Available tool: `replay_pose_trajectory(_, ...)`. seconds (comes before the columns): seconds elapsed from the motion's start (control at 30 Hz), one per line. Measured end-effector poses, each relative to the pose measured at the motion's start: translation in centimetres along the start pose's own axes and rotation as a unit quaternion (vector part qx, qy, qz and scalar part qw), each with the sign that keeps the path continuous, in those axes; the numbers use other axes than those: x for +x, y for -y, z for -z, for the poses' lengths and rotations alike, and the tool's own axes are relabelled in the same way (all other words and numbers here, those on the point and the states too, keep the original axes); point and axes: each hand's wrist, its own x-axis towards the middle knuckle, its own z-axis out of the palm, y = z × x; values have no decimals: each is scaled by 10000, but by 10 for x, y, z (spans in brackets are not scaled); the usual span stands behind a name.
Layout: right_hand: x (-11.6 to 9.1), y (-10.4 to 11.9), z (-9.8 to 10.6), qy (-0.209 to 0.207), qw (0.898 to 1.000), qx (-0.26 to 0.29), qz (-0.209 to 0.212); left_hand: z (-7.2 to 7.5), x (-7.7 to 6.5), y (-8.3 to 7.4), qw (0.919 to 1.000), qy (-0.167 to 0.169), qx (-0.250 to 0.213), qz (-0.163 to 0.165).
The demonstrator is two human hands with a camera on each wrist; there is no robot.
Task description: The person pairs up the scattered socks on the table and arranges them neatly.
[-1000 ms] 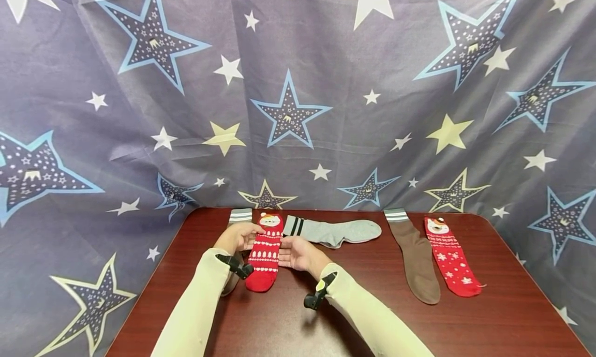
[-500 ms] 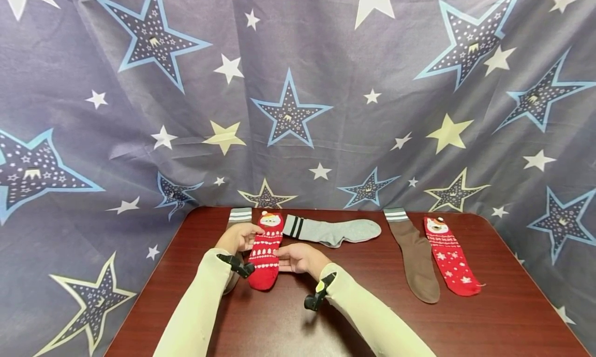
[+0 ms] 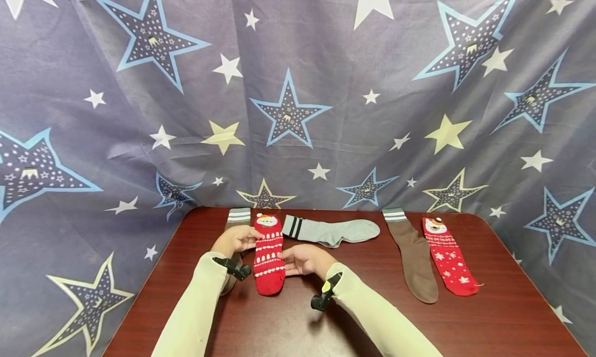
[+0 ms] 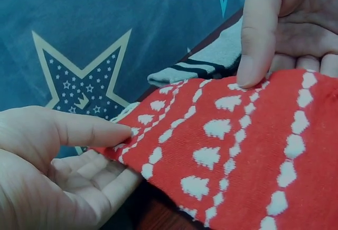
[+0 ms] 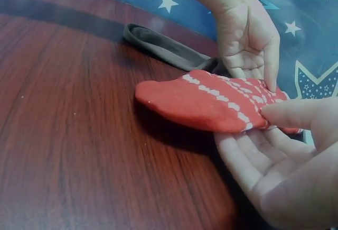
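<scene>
Both hands hold a red sock [image 3: 269, 256] with white tree and heart-like bands and a white animal face near its cuff. My left hand [image 3: 236, 240] pinches its left edge, thumb on top and fingers underneath. On the opposite edge, lower down, my right hand [image 3: 304, 260] pinches it the same way. In the right wrist view the sock's toe [image 5: 169, 100] hangs above the table, with a shadow below. Partly hidden behind the left hand lies a brown sock [image 3: 230, 284] with a grey, white-striped cuff.
A grey sock [image 3: 346, 231] with black stripes lies sideways just right of the held sock. Farther right are another brown sock [image 3: 416, 266] and a red snowflake sock [image 3: 451, 261]. The wooden table [image 3: 503, 315] ends at a star-patterned cloth [image 3: 354, 119].
The right hand's thumb has come over the red sock's edge, pinching it where the hand lay beside it before. The sock has swung to a straighter line, its toe shifting right.
</scene>
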Motion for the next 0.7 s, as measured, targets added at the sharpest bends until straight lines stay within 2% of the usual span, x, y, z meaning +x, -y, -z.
replay_pose_trajectory(0.03, 0, -1, 0, 35, 10000, -28, 3, 1, 0, 1, 9999, 88, 30, -49)
replay_pose_trajectory(0.3, -4, -3, 2, 299, 9990, -328, 101, 5, -4, 4, 9989, 136, 198, -407)
replay_pose_trajectory(0.5, -4, -1, 8, 364, 9984, -438, 67, 8, -8, 10, 9972, 173, 360, -625)
replay_pose_trajectory(0.6, -6, -1, 10, 371, 9981, -490, 63, 11, -8, 12, 9958, 300, 433, -752)
replay_pose_trajectory(0.7, -8, -1, 13, 400, 9975, -581, 88, 12, -7, 13, 9956, 368, 212, -830)
